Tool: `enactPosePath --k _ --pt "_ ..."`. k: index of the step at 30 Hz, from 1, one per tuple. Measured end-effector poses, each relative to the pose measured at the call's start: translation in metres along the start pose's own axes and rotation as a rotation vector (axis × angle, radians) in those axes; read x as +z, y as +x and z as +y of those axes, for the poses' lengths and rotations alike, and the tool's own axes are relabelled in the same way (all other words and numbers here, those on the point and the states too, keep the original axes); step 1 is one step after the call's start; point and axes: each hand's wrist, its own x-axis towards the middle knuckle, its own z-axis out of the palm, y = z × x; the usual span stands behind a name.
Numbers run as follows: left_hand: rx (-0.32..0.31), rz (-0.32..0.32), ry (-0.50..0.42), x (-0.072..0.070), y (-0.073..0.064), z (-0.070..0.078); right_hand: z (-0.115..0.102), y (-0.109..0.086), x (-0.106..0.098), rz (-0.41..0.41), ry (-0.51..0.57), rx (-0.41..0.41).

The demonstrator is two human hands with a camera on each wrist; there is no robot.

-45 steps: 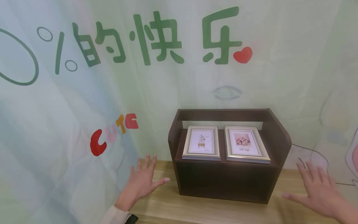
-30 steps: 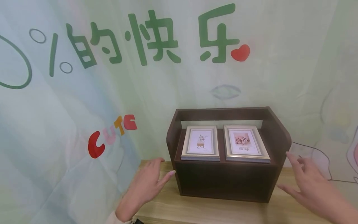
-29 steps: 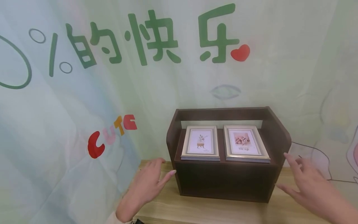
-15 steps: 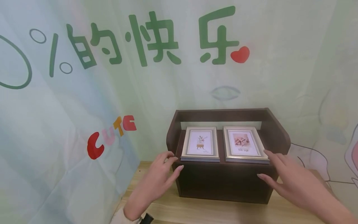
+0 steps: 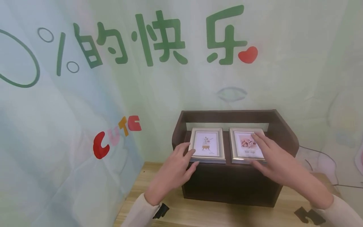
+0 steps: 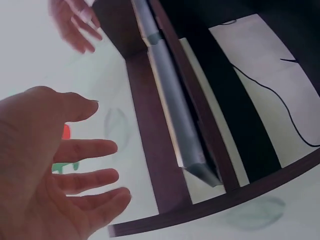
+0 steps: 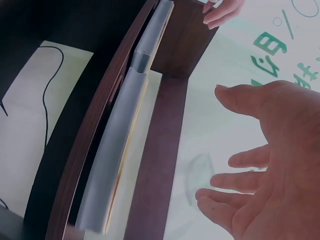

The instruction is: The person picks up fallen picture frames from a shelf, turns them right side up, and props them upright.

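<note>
Two silvery-gold picture frames lie face up side by side on a dark brown shelf unit (image 5: 227,184). The left picture frame (image 5: 206,143) shows a potted plant, the right picture frame (image 5: 244,151) pink flowers. My left hand (image 5: 174,170) hovers by the left frame's near left corner, fingers slightly bent. Over the right frame's right side reaches my right hand (image 5: 279,162), hiding part of it. In the left wrist view my left hand (image 6: 60,165) is spread, apart from the frame edge (image 6: 172,105). The right wrist view shows my right hand (image 7: 260,165) likewise holding nothing.
The shelf unit stands on a light wooden table (image 5: 210,214). Its side panels and back rail (image 5: 229,116) rise around the frames. A printed curtain (image 5: 153,91) with green characters hangs close behind and to the left. A thin dark line (image 6: 272,95) shows beneath the shelf.
Both hands have moved inward from either side of the shelf unit toward the picture frames. Their widely spread fingers are now more relaxed. The frames and shelf have stayed in place.
</note>
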Motion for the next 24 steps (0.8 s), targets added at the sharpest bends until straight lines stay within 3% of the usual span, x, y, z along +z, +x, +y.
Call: enactPosePath --k 7,14,20,24 --pt "0.009 -0.055 0.107 0.014 0.011 -0.003 0.004 0.031 0.012 -0.157 0.039 0.064" --pt "-0.037 -0.145 0.120 0.027 0.018 -0.007 0.011 0.054 0.029 -0.237 0.055 0.119" --pt "-0.159 -0.279 0.057 0.038 0.026 -0.008 0.016 0.076 0.045 -0.282 0.082 0.129" --pt "-0.209 -0.300 0.042 0.047 0.031 -0.007 0.018 0.088 0.058 -0.326 0.107 0.150"
